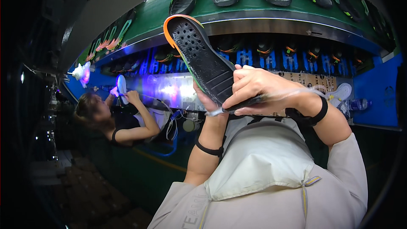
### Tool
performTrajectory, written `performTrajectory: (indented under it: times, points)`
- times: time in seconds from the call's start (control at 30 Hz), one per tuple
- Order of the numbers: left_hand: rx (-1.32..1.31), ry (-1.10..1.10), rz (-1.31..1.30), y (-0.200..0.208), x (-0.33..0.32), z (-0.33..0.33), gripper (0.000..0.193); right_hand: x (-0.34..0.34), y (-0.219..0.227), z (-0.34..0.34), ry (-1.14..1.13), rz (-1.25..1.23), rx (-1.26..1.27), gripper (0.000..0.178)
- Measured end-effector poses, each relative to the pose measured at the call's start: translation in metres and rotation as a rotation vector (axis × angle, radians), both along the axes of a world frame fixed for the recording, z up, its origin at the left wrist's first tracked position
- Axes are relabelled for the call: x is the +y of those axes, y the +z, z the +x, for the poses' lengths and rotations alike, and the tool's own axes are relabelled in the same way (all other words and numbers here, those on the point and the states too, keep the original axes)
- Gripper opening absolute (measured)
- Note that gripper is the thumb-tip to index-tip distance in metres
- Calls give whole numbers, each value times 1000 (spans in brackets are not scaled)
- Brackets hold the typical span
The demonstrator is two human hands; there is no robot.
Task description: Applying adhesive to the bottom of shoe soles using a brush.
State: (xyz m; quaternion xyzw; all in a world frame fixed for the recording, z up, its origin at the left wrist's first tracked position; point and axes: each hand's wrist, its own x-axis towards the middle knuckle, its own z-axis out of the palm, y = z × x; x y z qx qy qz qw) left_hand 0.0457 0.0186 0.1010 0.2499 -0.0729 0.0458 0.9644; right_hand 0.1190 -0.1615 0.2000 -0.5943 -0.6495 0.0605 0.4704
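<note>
left grip (pixel 205 98), right grip (pixel 253 85) — both hold sole (pixel 204 61)

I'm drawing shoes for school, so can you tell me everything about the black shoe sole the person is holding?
The shoe sole is long and black, probably rubber or foam. Its rounded far end has small round holes; grooves cross it nearer the person. An orange rim curls around the far end, with green along the left edge. It's held up, slanting toward the upper left. The left hand supports it; the right hand covers its near end.
</note>
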Motion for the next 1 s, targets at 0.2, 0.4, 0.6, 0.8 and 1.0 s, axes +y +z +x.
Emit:
performTrajectory:
  times: [0.2, 0.4, 0.6, 0.8, 1.0]
  points:
    - [-15, -44, -52, 12, 11, 9, 87, -3, 6, -7, -141, -77, -123, 29]
    - [19, -142, -196, 20, 26, 14, 104, -9, 7, 0, -254, -105, 48, 29]
    - [-6, -248, 49, 39, 39, 25, 107, -16, 8, 5, 89, -45, 230, 30]
    - [2, -263, 399, 60, 51, 35, 84, -15, 7, 10, 156, -116, 81, 36]
    - [90, -349, 371, 73, 60, 46, 58, -12, 10, 9, -52, -238, -101, 35]
